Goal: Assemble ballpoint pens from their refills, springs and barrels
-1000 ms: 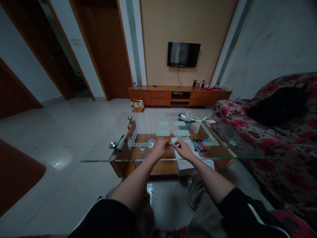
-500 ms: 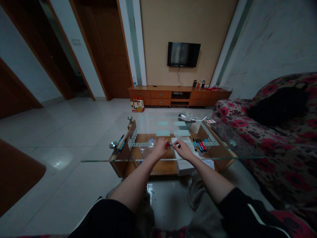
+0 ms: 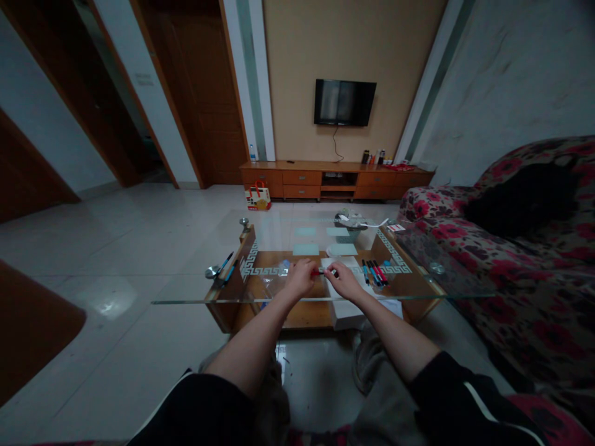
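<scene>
Over the glass table [image 3: 186,294], my two hands meet around a small red and dark pen [image 3: 320,272]. My left hand [image 3: 301,277] is closed on its red part. The fingers of my right hand [image 3: 343,280] pinch the dark end; most of the pen is hidden by my fingers. To the right of my right hand lies a row of several blue, black and red pens [image 3: 374,272]. A blue pen [image 3: 229,271] lies near the table's left side, with another dark one beside it.
Beneath the glass, a white box [image 3: 346,314] and clear plastic packaging [image 3: 274,282] sit on the wooden shelf. A bowl [image 3: 352,221] stands at the far side, near a small card [image 3: 396,228]. The flowered sofa [image 3: 446,214] flanks the right.
My right hand has shifted very slightly along the pen, and a little more of its dark end shows between my hands. Everything else stays in place.
</scene>
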